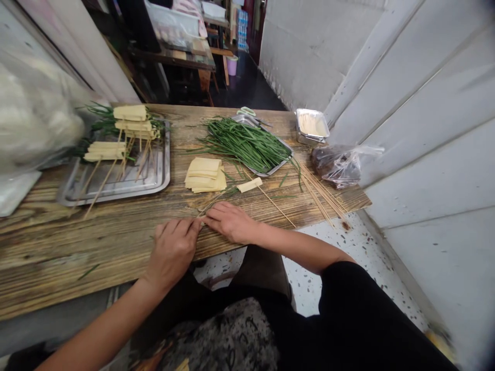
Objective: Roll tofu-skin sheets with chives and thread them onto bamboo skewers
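Note:
Over the front part of the wooden table, my left hand (176,246) and my right hand (231,222) meet at the fingertips. Both are closed, fingers bent and pressed together; whatever they pinch is hidden beneath them. Thin strands stick out just beyond the fingertips. Ahead of them lies a stack of pale yellow tofu sheets (204,175). Right of it, one rolled tofu sheet (249,185) sits on a bamboo skewer (276,206), with green ends showing. Farther back, long green chives (247,143) are heaped on a metal tray (275,169).
At left, a metal tray (164,175) carries several skewered rolls (131,121) beside a large plastic bag (34,108). To the right are loose skewers (319,193), a bagged dark item (336,164) and a foil container (311,126). Green-handled scissors (246,111) lie behind the chives.

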A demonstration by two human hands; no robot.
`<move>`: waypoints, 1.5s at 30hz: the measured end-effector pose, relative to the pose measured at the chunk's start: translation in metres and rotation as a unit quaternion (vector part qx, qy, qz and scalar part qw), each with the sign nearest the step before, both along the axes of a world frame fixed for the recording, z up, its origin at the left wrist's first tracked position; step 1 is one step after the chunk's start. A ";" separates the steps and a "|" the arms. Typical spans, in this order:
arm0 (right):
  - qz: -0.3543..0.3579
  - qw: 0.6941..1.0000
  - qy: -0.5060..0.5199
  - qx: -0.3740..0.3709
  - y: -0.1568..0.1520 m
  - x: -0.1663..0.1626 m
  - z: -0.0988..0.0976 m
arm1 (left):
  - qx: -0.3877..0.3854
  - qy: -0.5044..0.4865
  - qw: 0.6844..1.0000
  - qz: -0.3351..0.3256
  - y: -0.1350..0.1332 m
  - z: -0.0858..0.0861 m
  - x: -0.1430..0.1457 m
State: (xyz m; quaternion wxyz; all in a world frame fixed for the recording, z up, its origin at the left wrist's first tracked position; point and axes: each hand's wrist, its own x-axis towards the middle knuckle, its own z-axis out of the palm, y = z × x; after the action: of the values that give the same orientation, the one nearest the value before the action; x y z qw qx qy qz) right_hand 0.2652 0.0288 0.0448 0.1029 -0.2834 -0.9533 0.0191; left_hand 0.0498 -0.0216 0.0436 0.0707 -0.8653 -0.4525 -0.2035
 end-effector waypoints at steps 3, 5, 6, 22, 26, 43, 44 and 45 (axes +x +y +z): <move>-0.013 1.000 0.014 -0.022 0.003 -0.003 -0.002 | 0.024 -0.002 1.000 -0.018 0.000 -0.004 -0.004; -0.011 0.999 0.021 -0.027 0.005 -0.003 -0.003 | 0.032 -0.010 0.999 -0.037 0.000 -0.004 -0.006; -0.010 0.999 0.025 -0.029 0.006 -0.003 -0.003 | 0.038 -0.013 0.998 -0.041 0.000 -0.004 -0.007; -0.016 0.998 0.054 -0.027 0.015 -0.002 -0.006 | -0.042 -0.083 0.993 -0.073 0.035 -0.007 -0.013; -0.005 0.998 0.048 -0.043 0.024 -0.004 -0.004 | 0.007 -0.033 0.998 -0.052 0.032 -0.005 -0.011; -0.139 0.983 0.112 -0.045 0.018 0.023 0.015 | -0.011 -0.018 0.997 -0.079 0.042 -0.016 -0.021; -0.182 0.975 0.119 -0.039 0.014 0.036 0.019 | -0.016 -0.022 0.997 -0.072 0.042 -0.016 -0.020; -0.229 0.966 0.116 -0.032 0.009 0.051 0.023 | -0.022 -0.026 0.997 -0.065 0.042 -0.016 -0.020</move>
State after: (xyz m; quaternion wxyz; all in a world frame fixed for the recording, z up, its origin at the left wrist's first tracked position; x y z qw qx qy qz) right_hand 0.3159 0.0380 0.0680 0.2058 -0.4934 -0.8431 0.0581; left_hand 0.0301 0.0205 0.0272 0.0263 -0.8888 -0.4010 -0.2204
